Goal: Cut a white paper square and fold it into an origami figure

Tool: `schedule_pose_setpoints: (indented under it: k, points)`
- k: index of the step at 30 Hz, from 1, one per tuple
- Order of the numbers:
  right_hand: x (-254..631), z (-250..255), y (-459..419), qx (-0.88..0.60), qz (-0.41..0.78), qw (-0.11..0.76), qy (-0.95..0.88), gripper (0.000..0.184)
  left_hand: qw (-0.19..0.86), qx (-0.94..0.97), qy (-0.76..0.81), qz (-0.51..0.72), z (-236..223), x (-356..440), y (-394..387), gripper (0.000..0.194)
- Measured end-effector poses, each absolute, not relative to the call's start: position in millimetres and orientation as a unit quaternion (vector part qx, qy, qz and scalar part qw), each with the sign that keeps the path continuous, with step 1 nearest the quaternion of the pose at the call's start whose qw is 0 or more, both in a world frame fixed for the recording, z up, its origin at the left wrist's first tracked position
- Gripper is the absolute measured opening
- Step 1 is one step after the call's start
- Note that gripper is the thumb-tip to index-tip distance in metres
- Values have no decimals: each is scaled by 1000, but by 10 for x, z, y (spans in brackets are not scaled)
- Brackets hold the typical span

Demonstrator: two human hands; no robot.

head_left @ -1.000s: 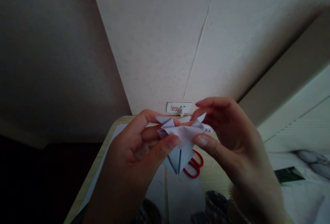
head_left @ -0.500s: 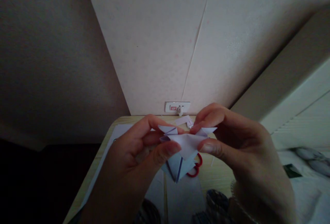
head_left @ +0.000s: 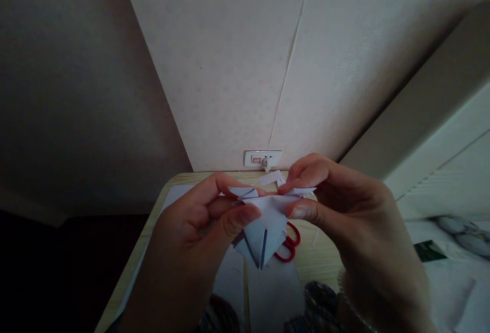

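Both hands hold a folded white paper figure [head_left: 264,226] in the air above a small wooden table [head_left: 325,259]. My left hand [head_left: 195,231] pinches its left upper flap between thumb and fingers. My right hand [head_left: 344,220] pinches the right upper flap the same way. The figure's point hangs downward, with dark fold lines showing. Red-handled scissors [head_left: 288,245] lie on the table just behind the paper, partly hidden by it.
White paper sheets [head_left: 268,287] lie on the table under the hands. A small paper scrap [head_left: 272,177] rests near the far edge. A wall socket [head_left: 262,159] sits on the wall behind. Bedding [head_left: 451,251] lies to the right.
The paper's top flaps have been pressed flatter and the figure sits slightly lower. Both hands have kept their pinch and barely shifted.
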State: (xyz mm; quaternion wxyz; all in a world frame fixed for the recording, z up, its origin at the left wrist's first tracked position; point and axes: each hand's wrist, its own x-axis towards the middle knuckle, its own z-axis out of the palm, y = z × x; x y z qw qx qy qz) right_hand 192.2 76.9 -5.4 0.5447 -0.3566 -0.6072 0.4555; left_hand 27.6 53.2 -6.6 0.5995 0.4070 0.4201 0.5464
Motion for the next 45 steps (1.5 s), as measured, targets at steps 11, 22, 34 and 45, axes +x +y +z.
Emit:
schedule_pose_setpoints:
  k: [11,22,34,45]
  points:
    - [1908,-45,775,-380,456,527,-608,8,477,414,495,596,-86,292,509,15]
    - [1846,-17,704,-391,424,545,-609,13,443,404,498,626,-42,404,467,16]
    - [1987,-34,785,-420,384,506,-649,18,457,528,516,495,-22,395,543,12]
    - [1925,-8,696,-391,262,498,-728,10,461,570,497,465,-31,359,545,10]
